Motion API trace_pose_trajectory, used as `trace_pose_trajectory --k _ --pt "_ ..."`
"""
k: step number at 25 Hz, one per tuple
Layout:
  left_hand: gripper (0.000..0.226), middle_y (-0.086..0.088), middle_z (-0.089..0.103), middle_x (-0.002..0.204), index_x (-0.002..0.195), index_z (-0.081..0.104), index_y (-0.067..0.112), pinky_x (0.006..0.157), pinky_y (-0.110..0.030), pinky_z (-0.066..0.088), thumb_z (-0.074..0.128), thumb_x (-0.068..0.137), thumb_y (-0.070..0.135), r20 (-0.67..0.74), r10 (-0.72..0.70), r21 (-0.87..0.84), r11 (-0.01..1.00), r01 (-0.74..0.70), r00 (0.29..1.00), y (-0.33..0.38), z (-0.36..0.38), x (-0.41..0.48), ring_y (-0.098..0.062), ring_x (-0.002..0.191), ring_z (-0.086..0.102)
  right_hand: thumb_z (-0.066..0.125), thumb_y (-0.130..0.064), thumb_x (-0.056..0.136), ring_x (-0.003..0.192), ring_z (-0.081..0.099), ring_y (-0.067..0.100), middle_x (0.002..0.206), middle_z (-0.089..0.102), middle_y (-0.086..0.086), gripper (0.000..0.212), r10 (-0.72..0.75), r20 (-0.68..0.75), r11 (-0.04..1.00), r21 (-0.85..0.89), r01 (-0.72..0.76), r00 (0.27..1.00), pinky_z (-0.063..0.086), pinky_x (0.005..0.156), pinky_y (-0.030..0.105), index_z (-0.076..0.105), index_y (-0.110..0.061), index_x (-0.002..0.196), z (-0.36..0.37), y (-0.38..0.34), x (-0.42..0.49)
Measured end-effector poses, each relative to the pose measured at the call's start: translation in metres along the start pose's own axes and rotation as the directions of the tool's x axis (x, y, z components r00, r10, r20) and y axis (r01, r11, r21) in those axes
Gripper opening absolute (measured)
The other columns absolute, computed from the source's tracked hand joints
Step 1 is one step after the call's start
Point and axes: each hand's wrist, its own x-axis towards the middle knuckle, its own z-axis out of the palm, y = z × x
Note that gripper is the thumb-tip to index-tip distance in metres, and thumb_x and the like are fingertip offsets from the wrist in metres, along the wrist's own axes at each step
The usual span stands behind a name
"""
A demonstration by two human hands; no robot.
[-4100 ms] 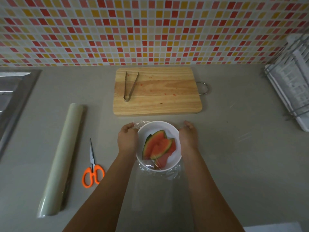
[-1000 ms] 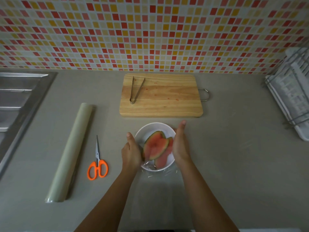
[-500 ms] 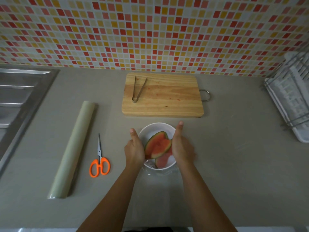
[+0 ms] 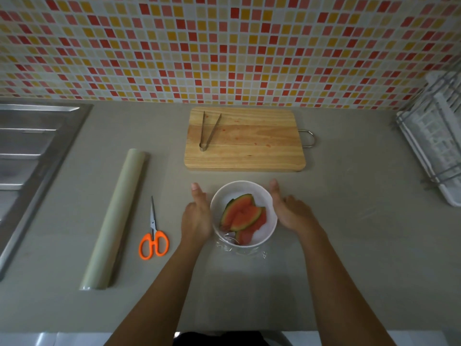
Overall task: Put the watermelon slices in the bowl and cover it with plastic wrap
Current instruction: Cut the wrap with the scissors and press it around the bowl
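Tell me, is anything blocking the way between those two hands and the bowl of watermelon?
Nothing solid that I can see. The left hand and right hand flank the white bowl, close against its sides. Only the thin plastic wrap, crinkled at the bowl's near edge, may lie between palms and bowl.

Pretty dim shot overall: colours are muddied and the flat grey countertop is left looking murky. Light seems to be thrown from the left, since a dark strip of shadow is cast along the right side of the long pale green roll of plastic wrap. Tiny glints are picked up on the crinkled clear film at the near rim of the round white bowl. The red, orange and yellow mosaic tile wall is bowed by the wide lens, and the white wire dish rack at the far right is smeared soft.
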Motion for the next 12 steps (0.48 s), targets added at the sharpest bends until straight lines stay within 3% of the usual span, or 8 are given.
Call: trace_pose_trajectory --k 2,5,7,9,11,12 --pt "0.078 -0.004 0.070 0.096 0.094 0.068 0.024 0.085 -0.037 0.044 0.003 0.089 0.066 0.051 -0.019 -0.200 0.979 0.029 0.999 -0.013 -0.012 -0.009 -0.021 0.096 0.062 -0.007 -0.097 0.045 0.111 0.055 0.030 0.109 0.065 0.007 0.118 -0.136 -0.086 0.960 0.233 0.153 0.987 0.039 0.089 0.038 0.060 -0.020 0.105 -0.001 0.002 0.007" --pt "0.074 0.008 0.074 0.087 0.086 0.070 0.032 0.072 -0.018 0.042 0.005 0.089 0.066 0.165 0.003 -0.278 0.960 0.044 0.986 -0.020 -0.017 -0.027 0.001 0.086 0.066 0.004 -0.101 0.041 0.089 0.064 0.019 0.088 0.074 -0.003 0.104 -0.243 0.118 0.837 0.527 0.147 0.963 0.044 0.089 0.038 0.071 -0.034 0.084 0.002 -0.008 0.010" --pt "0.074 0.008 0.072 0.092 0.096 0.069 0.027 0.067 -0.014 0.042 0.006 0.089 0.066 0.197 0.012 -0.293 0.955 0.047 0.980 -0.009 -0.014 -0.020 0.002 0.086 0.064 0.006 -0.101 0.040 0.083 0.070 0.013 0.081 0.076 -0.007 0.096 -0.244 0.207 0.832 0.546 0.095 0.948 0.051 0.085 0.038 0.072 -0.044 0.081 0.000 -0.011 0.007" --pt "0.068 0.001 0.067 0.102 0.118 0.055 0.022 0.062 -0.013 0.049 0.008 0.091 0.063 0.271 0.009 -0.322 0.943 0.081 0.962 0.004 -0.010 0.004 -0.003 0.089 0.062 0.014 -0.100 0.039 0.073 0.072 0.007 0.076 0.076 -0.011 0.086 -0.220 0.323 0.784 0.619 -0.030 0.921 0.056 0.067 0.030 0.071 -0.048 0.077 -0.002 -0.004 -0.002" --pt "0.065 -0.008 0.061 0.115 0.136 0.037 0.025 0.076 -0.024 0.053 0.008 0.092 0.062 0.431 0.052 -0.369 0.921 0.123 0.901 0.022 -0.007 0.028 -0.015 0.100 0.063 0.021 -0.100 0.035 0.069 0.073 0.014 0.075 0.076 0.001 0.099 -0.140 0.437 0.783 0.598 -0.171 0.889 0.057 0.056 0.026 0.074 -0.030 0.082 -0.001 0.012 -0.009" --pt "0.065 -0.011 0.058 0.123 0.140 0.033 0.024 0.087 -0.032 0.049 0.008 0.093 0.061 0.450 0.082 -0.370 0.923 0.102 0.889 0.029 -0.004 0.040 -0.022 0.108 0.060 0.021 -0.102 0.030 0.070 0.072 0.018 0.080 0.075 0.007 0.112 -0.061 0.441 0.836 0.512 -0.195 0.895 0.057 0.058 0.027 0.070 -0.021 0.090 0.000 0.020 -0.010"
